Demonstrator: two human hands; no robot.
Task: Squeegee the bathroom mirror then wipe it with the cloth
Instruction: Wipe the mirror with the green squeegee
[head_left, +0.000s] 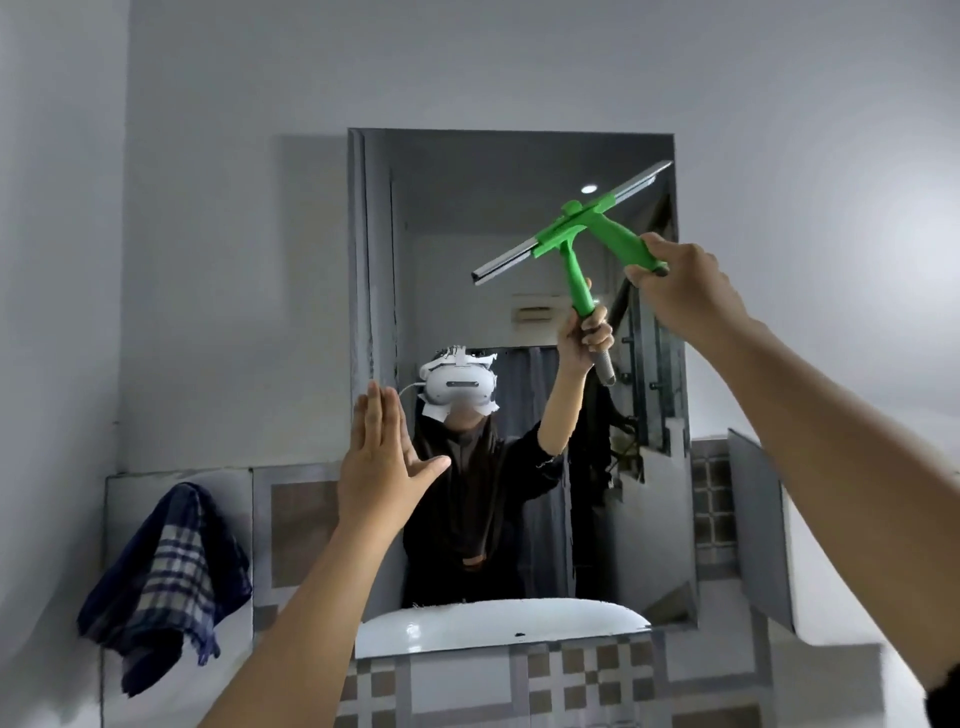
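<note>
The rectangular bathroom mirror (519, 166) hangs on the grey wall in front of me. My right hand (680, 280) is shut on the handle of a green squeegee (597, 228), whose metal blade lies slanted against the mirror's upper right part, its top end near the right edge. My left hand (379, 462) is raised flat with fingers together and thumb out, at the mirror's lower left edge; whether it touches the glass I cannot tell. A dark blue checked cloth (166, 577) hangs on the tiled wall at the lower left, apart from both hands.
A white washbasin (498, 623) sits below the mirror. Grey and white tiles (582, 675) cover the lower wall. The mirror reflects a person in dark clothes wearing a white headset (457, 387), with the squeegee mirrored.
</note>
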